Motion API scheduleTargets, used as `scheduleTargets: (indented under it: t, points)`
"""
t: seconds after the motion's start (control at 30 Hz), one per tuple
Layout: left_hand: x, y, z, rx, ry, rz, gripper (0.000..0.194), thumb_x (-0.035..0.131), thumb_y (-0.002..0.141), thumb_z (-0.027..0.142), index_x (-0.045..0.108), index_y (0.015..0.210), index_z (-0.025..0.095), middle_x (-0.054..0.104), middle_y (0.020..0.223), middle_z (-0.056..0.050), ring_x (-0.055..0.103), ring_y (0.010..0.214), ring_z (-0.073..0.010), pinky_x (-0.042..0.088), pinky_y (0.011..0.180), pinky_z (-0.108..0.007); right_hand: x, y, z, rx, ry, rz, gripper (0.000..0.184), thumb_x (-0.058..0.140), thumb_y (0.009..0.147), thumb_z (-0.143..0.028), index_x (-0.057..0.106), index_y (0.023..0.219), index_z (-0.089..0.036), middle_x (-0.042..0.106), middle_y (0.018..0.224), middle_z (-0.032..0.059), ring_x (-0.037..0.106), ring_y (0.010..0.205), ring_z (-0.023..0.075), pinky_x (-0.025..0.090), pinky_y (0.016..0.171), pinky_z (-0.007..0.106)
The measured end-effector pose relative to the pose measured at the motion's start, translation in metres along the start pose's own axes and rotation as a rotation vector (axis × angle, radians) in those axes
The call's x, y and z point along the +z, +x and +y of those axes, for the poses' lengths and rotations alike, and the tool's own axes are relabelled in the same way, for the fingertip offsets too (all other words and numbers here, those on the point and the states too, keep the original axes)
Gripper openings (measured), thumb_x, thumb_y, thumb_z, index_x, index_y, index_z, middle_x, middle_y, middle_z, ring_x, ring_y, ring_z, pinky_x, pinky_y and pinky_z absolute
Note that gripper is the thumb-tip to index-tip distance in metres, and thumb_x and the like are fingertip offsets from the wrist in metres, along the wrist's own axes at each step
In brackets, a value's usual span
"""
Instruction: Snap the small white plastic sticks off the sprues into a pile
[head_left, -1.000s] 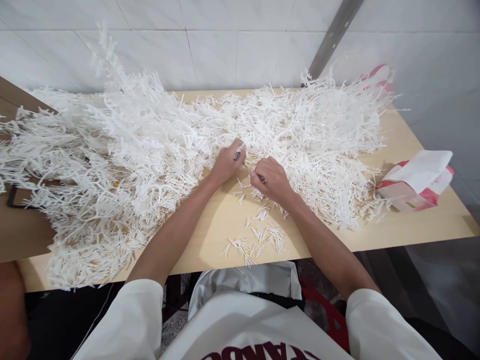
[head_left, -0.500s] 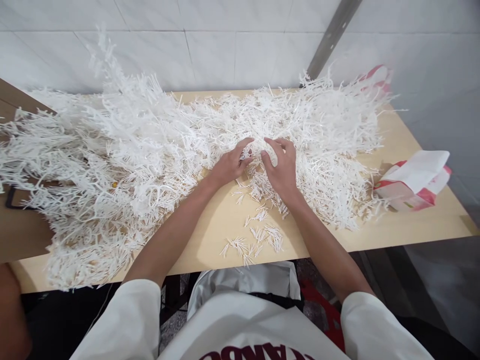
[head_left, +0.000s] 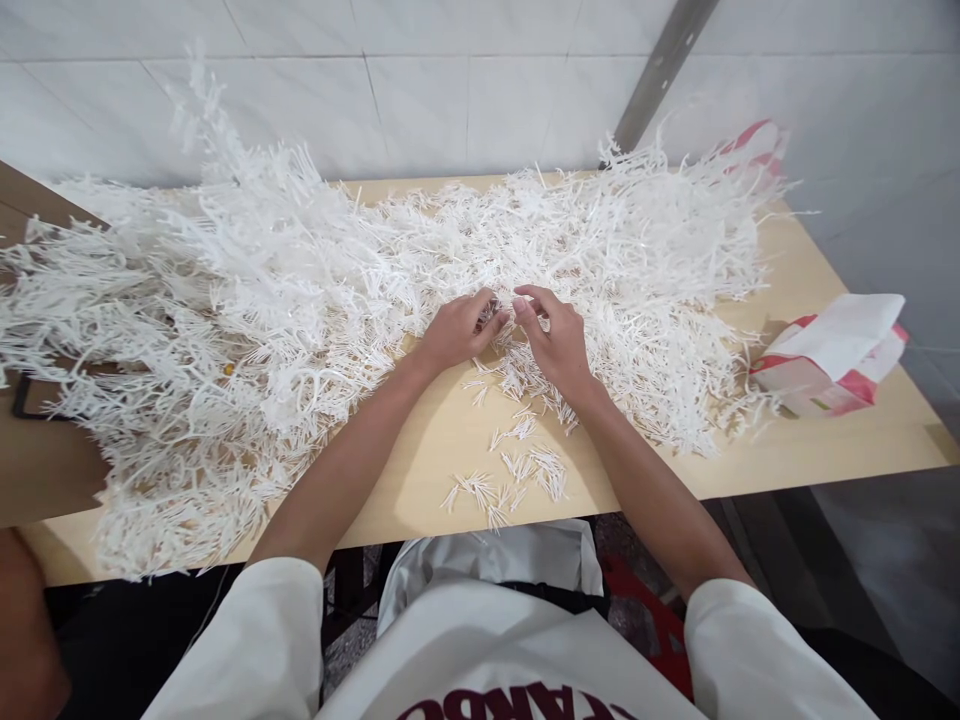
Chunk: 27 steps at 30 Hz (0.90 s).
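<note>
A large heap of thin white branching plastic sprigs (head_left: 292, 290) spreads over the wooden table (head_left: 420, 460). At the heap's front middle, my left hand (head_left: 459, 330) has its fingers curled and its thumb bent in around a few white sprigs. Close to its right, my right hand (head_left: 559, 340) brings thumb and index finger together on thin white strands beside the left fingertips. Exactly which strands they pinch is hard to make out. Small loose sprigs (head_left: 536, 468) lie on the bare wood between my forearms.
A white and pink bag (head_left: 829, 355) stands at the table's right, with another pink-and-white bag (head_left: 757, 150) behind the heap. Cardboard (head_left: 52, 460) sits at the left. A tiled wall (head_left: 420, 110) and a grey metal post (head_left: 667, 70) rise behind. Someone's arm (head_left: 30, 620) shows lower left.
My right hand has moved slightly left and its thumb and index finger have closed together. My left fingers have curled in more. The gap between the hands is smaller.
</note>
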<state>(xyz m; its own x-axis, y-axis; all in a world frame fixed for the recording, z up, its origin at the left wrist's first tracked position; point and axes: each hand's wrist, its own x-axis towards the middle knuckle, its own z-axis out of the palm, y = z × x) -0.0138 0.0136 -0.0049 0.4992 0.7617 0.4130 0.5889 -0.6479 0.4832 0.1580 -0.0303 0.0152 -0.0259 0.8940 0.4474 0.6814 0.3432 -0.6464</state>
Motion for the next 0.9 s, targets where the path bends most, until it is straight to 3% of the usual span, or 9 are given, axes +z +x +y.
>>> scheduleTargets:
  t: [0.07,0.17,0.3,0.47,0.53,0.67,0.73,0.83,0.9]
  points:
    - [0.000,0.000,0.001,0.057,0.067,-0.002,0.037,0.035,0.095,0.050,0.053,0.092,0.018,0.061,0.074,-0.004,0.058,0.070,-0.0159,0.041,0.064,-0.028,0.000,0.000,0.000,-0.014,-0.025,-0.026,0.031,0.044,0.093,-0.050,0.062,0.105,-0.028,0.069,0.086,0.0003,0.062,0.081,0.0158,0.043,0.084,0.036]
    - [0.001,0.000,0.002,0.106,0.095,0.022,0.038,0.032,0.097,0.047,0.054,0.090,0.018,0.062,0.076,-0.004,0.058,0.070,-0.0152,0.040,0.066,-0.028,0.002,-0.001,0.000,-0.030,-0.057,-0.026,0.029,0.046,0.093,-0.047,0.063,0.088,-0.024,0.066,0.079,0.0003,0.058,0.073,0.0139,0.042,0.074,0.032]
    - [0.002,0.000,0.001,0.102,0.103,0.025,0.039,0.032,0.097,0.046,0.057,0.085,0.019,0.062,0.070,-0.001,0.056,0.063,-0.0129,0.038,0.062,-0.026,0.003,-0.002,-0.003,0.070,-0.074,-0.011,0.017,0.050,0.088,-0.035,0.052,0.076,-0.022,0.053,0.063,-0.0038,0.045,0.058,0.0105,0.034,0.059,0.027]
    - [0.010,-0.001,-0.003,0.098,0.141,0.077,0.036,0.039,0.095,0.047,0.061,0.084,0.020,0.064,0.063,0.000,0.055,0.057,-0.0118,0.035,0.058,-0.025,0.002,-0.001,-0.004,0.089,-0.157,-0.136,0.017,0.047,0.083,-0.026,0.040,0.069,-0.022,0.044,0.058,-0.0045,0.033,0.053,0.0095,0.024,0.054,0.027]
    - [0.011,0.001,-0.006,0.043,0.167,0.095,0.035,0.041,0.093,0.046,0.060,0.081,0.020,0.062,0.060,0.001,0.054,0.055,-0.0118,0.034,0.057,-0.025,0.001,-0.005,-0.008,0.026,-0.180,-0.131,0.016,0.043,0.084,-0.024,0.039,0.069,-0.022,0.043,0.057,-0.0040,0.034,0.053,0.0099,0.025,0.054,0.028]
    - [0.007,0.004,-0.010,-0.134,0.140,0.166,0.032,0.041,0.093,0.043,0.057,0.078,0.019,0.062,0.061,0.000,0.054,0.054,-0.0119,0.036,0.057,-0.026,0.002,-0.019,-0.024,-0.249,-0.178,-0.032,0.018,0.041,0.086,-0.024,0.045,0.069,-0.022,0.046,0.057,-0.0024,0.040,0.054,0.0110,0.033,0.056,0.028]
    - [0.004,0.004,-0.008,-0.123,0.094,0.149,0.029,0.041,0.093,0.042,0.058,0.084,0.020,0.064,0.066,0.000,0.056,0.057,-0.0123,0.038,0.058,-0.025,0.003,-0.023,-0.029,-0.321,-0.178,-0.019,0.019,0.040,0.090,-0.026,0.052,0.075,-0.022,0.054,0.062,-0.0005,0.047,0.058,0.0121,0.039,0.059,0.028]
    - [0.002,0.002,-0.005,-0.040,0.071,0.093,0.025,0.043,0.093,0.042,0.058,0.096,0.022,0.067,0.074,0.000,0.060,0.064,-0.0131,0.041,0.060,-0.025,0.006,-0.021,-0.027,-0.286,-0.156,0.001,0.021,0.040,0.092,-0.028,0.060,0.091,-0.023,0.066,0.081,0.0031,0.059,0.075,0.0149,0.047,0.071,0.030]
    - [0.002,0.000,-0.003,-0.022,0.048,0.112,0.026,0.043,0.093,0.042,0.057,0.101,0.022,0.068,0.078,-0.001,0.063,0.069,-0.0133,0.043,0.063,-0.025,0.005,-0.015,-0.019,-0.177,-0.117,0.058,0.022,0.042,0.093,-0.032,0.062,0.098,-0.024,0.068,0.090,0.0037,0.062,0.082,0.0159,0.049,0.078,0.032]
